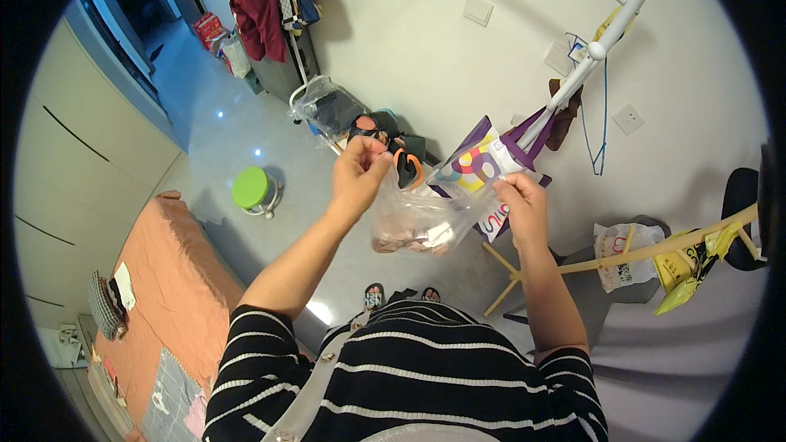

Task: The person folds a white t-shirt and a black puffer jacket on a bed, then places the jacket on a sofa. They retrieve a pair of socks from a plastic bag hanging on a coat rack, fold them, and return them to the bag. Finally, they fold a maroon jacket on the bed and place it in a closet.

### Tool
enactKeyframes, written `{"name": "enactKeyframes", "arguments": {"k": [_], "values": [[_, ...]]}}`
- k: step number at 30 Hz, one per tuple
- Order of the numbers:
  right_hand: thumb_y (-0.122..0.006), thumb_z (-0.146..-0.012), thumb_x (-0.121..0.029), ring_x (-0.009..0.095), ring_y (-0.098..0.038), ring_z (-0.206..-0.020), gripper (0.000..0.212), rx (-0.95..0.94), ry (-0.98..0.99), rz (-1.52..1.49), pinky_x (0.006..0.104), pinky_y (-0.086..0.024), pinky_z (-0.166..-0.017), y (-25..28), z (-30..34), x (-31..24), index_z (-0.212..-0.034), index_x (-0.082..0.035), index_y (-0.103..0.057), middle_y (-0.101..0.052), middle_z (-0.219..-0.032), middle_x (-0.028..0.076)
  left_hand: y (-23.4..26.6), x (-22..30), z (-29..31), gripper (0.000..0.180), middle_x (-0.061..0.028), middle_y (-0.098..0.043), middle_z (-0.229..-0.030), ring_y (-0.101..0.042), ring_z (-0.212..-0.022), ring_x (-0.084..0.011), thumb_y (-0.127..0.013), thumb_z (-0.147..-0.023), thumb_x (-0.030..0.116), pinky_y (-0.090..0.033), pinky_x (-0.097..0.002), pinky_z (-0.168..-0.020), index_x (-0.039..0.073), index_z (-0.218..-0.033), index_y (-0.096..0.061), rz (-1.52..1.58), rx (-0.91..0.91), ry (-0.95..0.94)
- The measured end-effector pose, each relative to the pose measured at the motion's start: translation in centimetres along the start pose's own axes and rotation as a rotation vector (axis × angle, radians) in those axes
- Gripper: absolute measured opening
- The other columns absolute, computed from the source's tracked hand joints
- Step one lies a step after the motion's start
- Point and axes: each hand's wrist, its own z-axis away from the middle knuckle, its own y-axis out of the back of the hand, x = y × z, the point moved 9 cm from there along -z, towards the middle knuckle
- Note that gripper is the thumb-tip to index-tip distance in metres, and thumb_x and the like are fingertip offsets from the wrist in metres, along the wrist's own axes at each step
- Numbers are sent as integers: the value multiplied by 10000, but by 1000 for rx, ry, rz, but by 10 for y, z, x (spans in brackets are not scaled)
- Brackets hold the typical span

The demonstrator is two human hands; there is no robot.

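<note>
A clear plastic bag (pixel 458 211) hangs open between my two hands, in front of my body. My left hand (pixel 359 178) is closed in a pinch on the left side of its rim. On the other side, my right hand (pixel 524 206) grips the rim between thumb and fingers. Brownish, crumpled contents (pixel 395 233) rest in the bottom of the bag; their kind cannot be made out. Just behind the bag hangs a purple and white shopping bag (pixel 468 165). Black shoes with orange trim (pixel 407 168) are beyond my left hand, partly hidden by it.
A white metal rack (pixel 573 86) rises at the right. Below it, a wooden bar (pixel 610 260) carries plastic bags (pixel 626 250). To the left are a green round stool (pixel 250 188) and a bed with an orange cover (pixel 172 270). Maroon clothing (pixel 255 4) hangs far left.
</note>
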Motion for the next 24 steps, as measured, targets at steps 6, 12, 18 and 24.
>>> {"name": "enactKeyframes", "arguments": {"k": [6,12,18,24], "values": [[-580,-843,-60,177,-596,-762,44,-219,-309,-736,293,-454,-780,-52,-1,24,-842,-18,-591,-633,-815,88,15,-11,27,163,-52,-628,-838,-535,-658,-102,-630,-868,82,-446,-241,-619,55,-996,-534,104,18,212],[-565,-873,-63,136,-553,-865,81,-106,285,-313,280,-423,-834,-55,-9,-18,-936,-13,-569,-607,-899,70,-26,71,43,188,-85,-622,-824,-580,-760,-178,-677,-813,63,-465,-290,-715,12,-980,-609,-626,-86,-486],[-694,-792,-116,171,-619,-781,467,-449,145,-143,287,-474,-777,-93,-2,-26,-1219,-78,-508,-642,-950,81,-89,108,39,125,-106,-609,-874,-570,-800,-251,-649,-783,25,-453,-321,-744,30,-900,-605,-618,-299,-754],[-562,-911,-268,139,-602,-747,260,-260,299,-19,264,-472,-683,-76,2,-12,-1039,-43,-587,-625,-818,46,-109,101,37,264,-117,-620,-938,-546,-944,-286,-692,-755,115,-438,-355,-777,26,-991,-616,-399,-232,-666]]}}
